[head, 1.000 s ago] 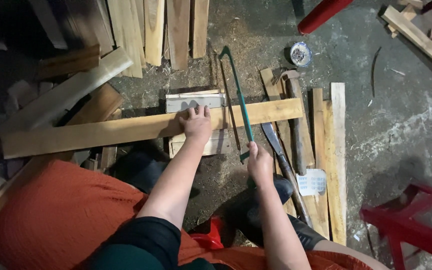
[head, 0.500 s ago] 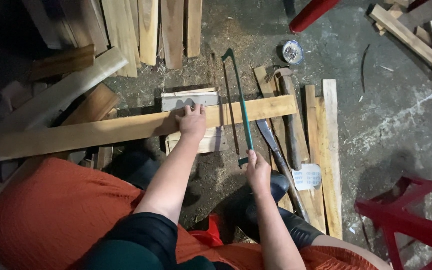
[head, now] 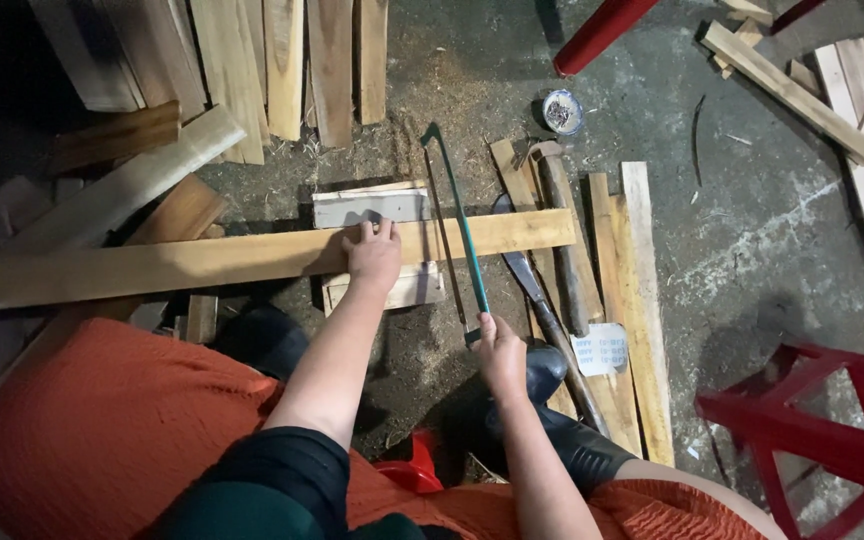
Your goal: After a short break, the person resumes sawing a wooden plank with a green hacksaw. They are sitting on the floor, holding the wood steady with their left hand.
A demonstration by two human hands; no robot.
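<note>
**Saw across the plank, left hand pinning it down**

The right hand has its fingers wrapped tight around the near end of the green-framed saw; the handle itself is swallowed by the fist and cannot be made out. The thin blade runs beside the frame, hard to follow against the dark floor. The saw lies across the long pale plank, which stretches left to right over two short grey-white blocks, the near one half hidden under the plank. The left hand presses flat on that plank, fingers spread and together on the wood, just left of the saw.

Right of the saw, a dark knife-like blade and a hammer with a worn wooden handle lie on narrow slats. A small white printed slip sits on the near slats, its marks too small to read. Far right of centre, a little round tin of nails. Rough boards are cut off at the far edge; a red frame is cropped at the near right. The concrete floor is dusty, sawdust-strewn.
</note>
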